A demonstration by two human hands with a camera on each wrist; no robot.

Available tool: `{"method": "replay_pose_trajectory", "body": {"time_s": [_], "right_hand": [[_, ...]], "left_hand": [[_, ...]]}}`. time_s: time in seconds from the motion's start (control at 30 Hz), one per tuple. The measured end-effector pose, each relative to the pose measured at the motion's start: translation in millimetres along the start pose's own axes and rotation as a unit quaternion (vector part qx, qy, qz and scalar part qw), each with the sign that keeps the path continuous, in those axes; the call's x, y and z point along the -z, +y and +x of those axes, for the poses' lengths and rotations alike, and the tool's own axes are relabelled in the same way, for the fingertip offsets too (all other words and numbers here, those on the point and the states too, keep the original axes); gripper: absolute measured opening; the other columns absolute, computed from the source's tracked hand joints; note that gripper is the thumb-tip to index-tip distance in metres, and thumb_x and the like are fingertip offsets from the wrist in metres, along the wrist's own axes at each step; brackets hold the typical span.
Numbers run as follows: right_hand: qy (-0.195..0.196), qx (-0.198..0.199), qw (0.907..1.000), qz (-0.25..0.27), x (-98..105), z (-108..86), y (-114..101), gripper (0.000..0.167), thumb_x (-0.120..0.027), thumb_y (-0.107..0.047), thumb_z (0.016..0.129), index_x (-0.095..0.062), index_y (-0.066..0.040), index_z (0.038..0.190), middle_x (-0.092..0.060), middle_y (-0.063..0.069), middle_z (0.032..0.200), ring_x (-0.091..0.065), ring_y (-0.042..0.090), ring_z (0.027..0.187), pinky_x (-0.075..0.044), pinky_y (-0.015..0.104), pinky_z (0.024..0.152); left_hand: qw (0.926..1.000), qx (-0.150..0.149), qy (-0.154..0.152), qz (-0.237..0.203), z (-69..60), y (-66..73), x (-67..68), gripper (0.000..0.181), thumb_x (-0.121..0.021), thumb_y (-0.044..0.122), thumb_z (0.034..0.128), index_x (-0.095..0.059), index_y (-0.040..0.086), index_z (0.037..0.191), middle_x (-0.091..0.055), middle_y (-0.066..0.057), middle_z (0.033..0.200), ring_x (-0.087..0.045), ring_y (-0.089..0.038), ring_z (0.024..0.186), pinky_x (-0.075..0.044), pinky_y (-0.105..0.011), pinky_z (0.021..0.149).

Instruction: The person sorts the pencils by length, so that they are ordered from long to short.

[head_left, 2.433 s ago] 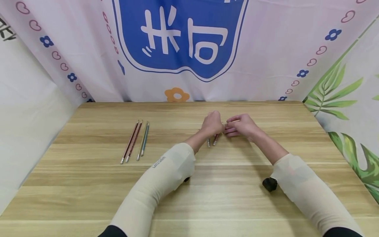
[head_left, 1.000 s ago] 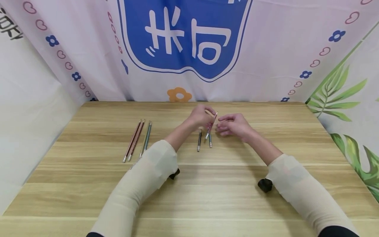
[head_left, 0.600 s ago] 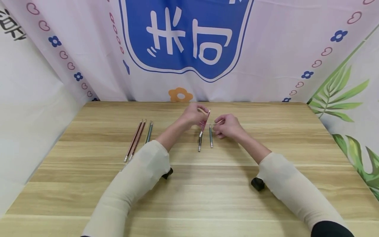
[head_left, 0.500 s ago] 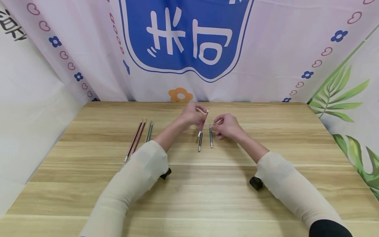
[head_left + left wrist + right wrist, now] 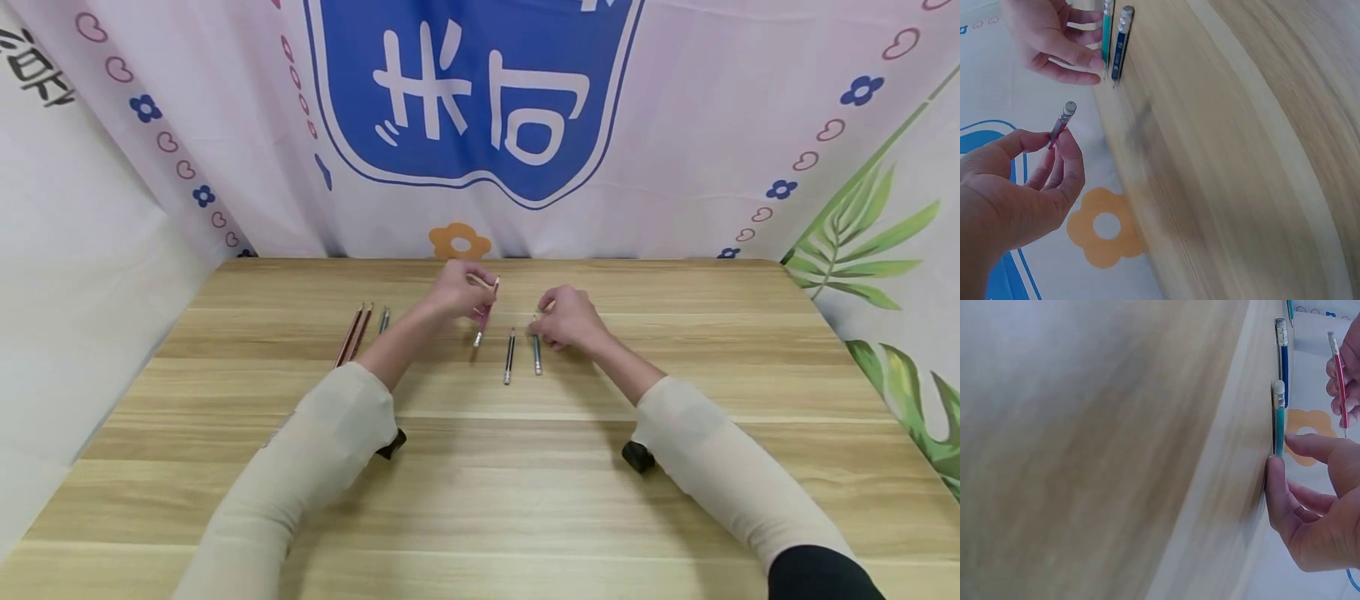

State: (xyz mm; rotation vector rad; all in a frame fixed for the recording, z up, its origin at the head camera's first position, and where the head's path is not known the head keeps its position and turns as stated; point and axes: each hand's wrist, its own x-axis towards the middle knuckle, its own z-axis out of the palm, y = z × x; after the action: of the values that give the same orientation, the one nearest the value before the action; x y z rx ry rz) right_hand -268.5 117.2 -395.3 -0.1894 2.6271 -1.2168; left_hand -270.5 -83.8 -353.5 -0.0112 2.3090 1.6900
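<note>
Raised a little above the table, a red pencil point(image 5: 483, 321) with a silver-and-white eraser end is pinched by my left hand point(image 5: 455, 290) between thumb and fingers. In the right wrist view, my right hand point(image 5: 1325, 500) has its thumb and forefinger on either side of a teal pencil point(image 5: 1279, 428), towards its pointed end. That pencil still lies on the table, eraser end towards me. Between the hands lies a dark blue or black pencil point(image 5: 510, 357), touched by neither. The teal pencil's far part is hidden behind the right fingers.
At left on the wooden table point(image 5: 480, 500) lie two red pencils point(image 5: 349, 335) and a teal one point(image 5: 385, 320), partly covered by the left forearm. A printed curtain point(image 5: 675, 150) hangs behind the table's back edge.
The left hand has picked up the red pencil and carried it left, past the dark pencil. The right hand has moved left, its fingers now around the teal pencil.
</note>
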Motion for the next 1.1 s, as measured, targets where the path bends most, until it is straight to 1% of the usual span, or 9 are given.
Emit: {"method": "replay_pose_trajectory", "body": {"time_s": [0.13, 0.2, 0.3, 0.5, 0.7, 0.87, 0.97, 1.1], "right_hand": [[-0.002, -0.003, 0.9998, -0.018, -0.8, 1.9, 0.0, 0.040, -0.082, -0.006, 0.085, -0.063, 0.007, 0.118, -0.072, 0.011, 0.072, -0.066, 0.015, 0.052, -0.063, 0.028, 0.052], [-0.002, -0.007, 0.9996, -0.026, -1.1, 3.0, 0.4, 0.039, -0.079, -0.004, 0.086, -0.063, 0.007, 0.120, -0.072, 0.010, 0.071, -0.066, 0.014, 0.052, -0.063, 0.027, 0.053], [-0.001, -0.012, 0.9991, -0.040, -1.0, 4.9, 0.7, 0.038, -0.076, -0.003, 0.086, -0.064, 0.006, 0.121, -0.070, 0.009, 0.069, -0.065, 0.014, 0.052, -0.062, 0.026, 0.053], [0.000, -0.022, 0.9979, -0.061, -0.3, 6.0, -1.1, 0.038, -0.073, -0.004, 0.086, -0.065, 0.004, 0.122, -0.069, 0.008, 0.067, -0.063, 0.013, 0.051, -0.061, 0.025, 0.052], [-0.002, -0.026, 0.9969, -0.075, 0.8, 5.5, -2.9, 0.038, -0.073, -0.007, 0.087, -0.065, 0.004, 0.123, -0.068, 0.006, 0.066, -0.063, 0.013, 0.051, -0.056, 0.022, 0.049], [-0.002, -0.030, 0.9975, -0.064, 1.1, 4.4, -3.5, 0.037, -0.073, -0.007, 0.088, -0.065, 0.004, 0.122, -0.069, 0.008, 0.070, -0.063, 0.013, 0.052, -0.060, 0.023, 0.052], [-0.004, -0.035, 0.9984, -0.044, 1.5, 2.8, -4.5, 0.035, -0.072, -0.006, 0.089, -0.064, 0.005, 0.121, -0.068, 0.009, 0.073, -0.063, 0.013, 0.055, -0.062, 0.026, 0.055], [-0.012, -0.040, 0.9991, -0.012, 3.3, 0.6, -4.5, 0.027, -0.070, -0.003, 0.091, -0.064, 0.004, 0.116, -0.067, 0.011, 0.078, -0.063, 0.014, 0.059, -0.063, 0.026, 0.057]], "left_hand": [[1.0000, -0.004, 0.002, -0.002, -2.6, -3.1, 6.9, 0.023, -0.062, -0.012, 0.0918, -0.062, -0.008, 0.115, -0.068, -0.035, 0.108, -0.068, -0.030, 0.075, -0.062, -0.027, 0.059], [1.0000, -0.004, 0.002, -0.003, -3.9, -4.6, 9.6, 0.023, -0.062, -0.012, 0.0922, -0.061, -0.009, 0.115, -0.069, -0.031, 0.102, -0.068, -0.029, 0.074, -0.062, -0.026, 0.059], [1.0000, -0.005, 0.002, -0.003, -5.6, -7.0, 13.4, 0.022, -0.062, -0.012, 0.0928, -0.060, -0.009, 0.115, -0.069, -0.029, 0.099, -0.068, -0.029, 0.073, -0.061, -0.026, 0.058], [0.9999, -0.007, 0.000, 0.008, -7.4, -12.4, 20.8, 0.025, -0.062, -0.012, 0.0933, -0.060, -0.011, 0.118, -0.067, -0.034, 0.110, -0.068, -0.029, 0.076, -0.063, -0.028, 0.062], [0.9999, -0.002, 0.000, 0.012, -10.8, -16.6, 26.6, 0.027, -0.062, -0.011, 0.0933, -0.059, -0.010, 0.120, -0.067, -0.034, 0.112, -0.066, -0.021, 0.071, -0.062, -0.026, 0.061], [0.9998, -0.001, 0.001, 0.019, -14.2, -18.6, 31.5, 0.030, -0.061, -0.010, 0.0944, -0.059, -0.012, 0.125, -0.066, -0.035, 0.115, -0.066, -0.023, 0.075, -0.063, -0.027, 0.065], [0.9998, 0.000, 0.003, 0.022, -16.7, -20.6, 34.6, 0.031, -0.062, -0.009, 0.0944, -0.059, -0.012, 0.126, -0.065, -0.036, 0.117, -0.067, -0.022, 0.075, -0.063, -0.028, 0.067], [0.9998, 0.001, 0.008, 0.020, -19.6, -24.7, 39.2, 0.031, -0.062, -0.010, 0.0940, -0.059, -0.012, 0.125, -0.066, -0.037, 0.116, -0.066, -0.018, 0.069, -0.063, -0.028, 0.066]]}}
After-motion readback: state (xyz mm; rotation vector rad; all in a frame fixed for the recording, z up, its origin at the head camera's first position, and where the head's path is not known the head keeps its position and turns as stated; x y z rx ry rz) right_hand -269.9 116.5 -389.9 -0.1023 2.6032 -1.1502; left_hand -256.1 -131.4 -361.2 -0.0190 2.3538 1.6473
